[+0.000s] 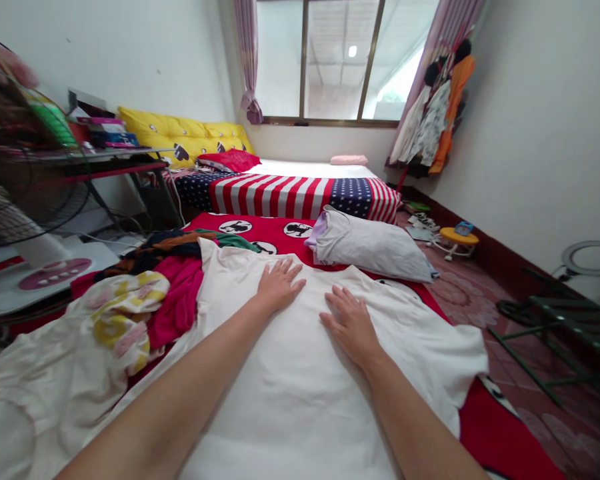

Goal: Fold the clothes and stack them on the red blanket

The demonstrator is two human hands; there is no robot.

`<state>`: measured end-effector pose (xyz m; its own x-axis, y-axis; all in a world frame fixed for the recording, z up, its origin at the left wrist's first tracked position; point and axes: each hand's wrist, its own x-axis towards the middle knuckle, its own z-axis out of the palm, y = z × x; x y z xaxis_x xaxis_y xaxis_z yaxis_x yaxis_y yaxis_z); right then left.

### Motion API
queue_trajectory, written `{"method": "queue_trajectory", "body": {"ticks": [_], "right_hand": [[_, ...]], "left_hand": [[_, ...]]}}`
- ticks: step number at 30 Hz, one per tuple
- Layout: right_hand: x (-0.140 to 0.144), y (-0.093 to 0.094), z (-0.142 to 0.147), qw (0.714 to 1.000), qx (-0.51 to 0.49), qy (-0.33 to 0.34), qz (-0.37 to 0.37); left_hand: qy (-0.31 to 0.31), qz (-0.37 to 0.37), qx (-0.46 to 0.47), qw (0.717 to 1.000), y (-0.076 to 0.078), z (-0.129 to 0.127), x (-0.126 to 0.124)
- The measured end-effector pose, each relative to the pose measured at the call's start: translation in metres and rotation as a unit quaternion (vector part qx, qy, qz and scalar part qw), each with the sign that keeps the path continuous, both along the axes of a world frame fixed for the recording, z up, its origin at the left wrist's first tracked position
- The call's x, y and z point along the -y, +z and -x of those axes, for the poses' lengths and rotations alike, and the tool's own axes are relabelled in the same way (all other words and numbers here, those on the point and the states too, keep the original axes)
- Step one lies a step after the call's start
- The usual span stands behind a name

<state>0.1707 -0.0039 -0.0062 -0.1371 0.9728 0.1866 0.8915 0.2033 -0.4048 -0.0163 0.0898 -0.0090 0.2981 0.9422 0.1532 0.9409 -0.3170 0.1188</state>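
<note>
A white T-shirt lies spread flat on a red printed sheet in front of me. My left hand rests palm down on its upper part, fingers apart. My right hand lies flat on the shirt just to the right, fingers pointing away from me. Neither hand grips anything. A folded pale grey garment sits beyond the shirt to the right.
A heap of clothes lies at my left: a pink one, a yellow-flowered one, dark ones. A fan stands far left. Beyond are a flag-patterned bed, yellow cushions, hanging clothes and a ring lamp.
</note>
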Motion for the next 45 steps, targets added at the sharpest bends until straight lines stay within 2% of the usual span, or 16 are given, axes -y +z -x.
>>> {"method": "queue_trajectory", "body": {"ticks": [3, 8, 12, 15, 18, 23, 28, 31, 34, 37, 39, 41, 42, 43, 45], "right_hand": [[-0.007, 0.001, -0.015, 0.999, 0.03, -0.013, 0.019], [-0.02, 0.0, -0.054, 0.987, 0.088, -0.127, 0.051], [-0.021, -0.001, -0.055, 0.978, 0.121, -0.162, 0.046], [-0.018, 0.0, -0.05, 0.977, 0.144, -0.156, 0.017], [-0.017, 0.001, -0.053, 0.98, 0.151, -0.127, 0.029], [-0.018, 0.0, -0.06, 0.971, 0.168, -0.162, 0.059], [-0.017, -0.002, -0.056, 0.969, 0.175, -0.166, 0.059], [-0.017, -0.002, -0.055, 0.969, 0.172, -0.167, 0.054], [-0.016, 0.0, -0.051, 0.972, 0.162, -0.168, 0.023], [-0.01, 0.006, -0.035, 0.983, 0.142, -0.108, -0.03], [-0.004, 0.01, -0.02, 0.992, 0.119, -0.01, -0.038], [0.001, 0.012, -0.006, 0.99, 0.105, 0.09, -0.015], [0.003, 0.012, -0.001, 0.987, 0.106, 0.117, 0.002], [0.003, 0.012, 0.001, 0.986, 0.113, 0.122, 0.017], [0.001, 0.01, -0.002, 0.988, 0.132, 0.069, 0.043]], "left_hand": [[0.006, -0.004, 0.016, 1.0, -0.003, 0.004, -0.002], [0.004, -0.001, 0.023, 1.0, -0.003, 0.005, -0.002], [0.003, -0.001, 0.032, 0.999, -0.004, 0.005, -0.002], [0.003, -0.003, 0.036, 0.999, -0.004, 0.004, -0.001], [0.006, 0.001, 0.036, 0.999, -0.003, 0.006, -0.001], [0.065, 0.015, 0.035, 0.997, -0.001, 0.015, -0.003], [0.076, 0.007, 0.03, 0.997, 0.0, 0.015, 0.0], [0.057, -0.02, 0.035, 0.998, 0.001, 0.01, 0.007], [0.001, -0.018, 0.036, 0.999, 0.001, 0.001, 0.014], [-0.027, 0.005, 0.029, 0.999, 0.0, -0.006, 0.018], [-0.027, 0.01, 0.025, 0.999, -0.001, -0.009, 0.018], [-0.02, 0.01, 0.022, 0.999, -0.002, -0.009, 0.017], [-0.015, 0.009, 0.021, 1.0, -0.002, -0.008, 0.016], [-0.005, 0.009, 0.019, 1.0, -0.002, -0.007, 0.015], [0.032, 0.009, 0.014, 0.999, -0.001, -0.003, 0.013]]}}
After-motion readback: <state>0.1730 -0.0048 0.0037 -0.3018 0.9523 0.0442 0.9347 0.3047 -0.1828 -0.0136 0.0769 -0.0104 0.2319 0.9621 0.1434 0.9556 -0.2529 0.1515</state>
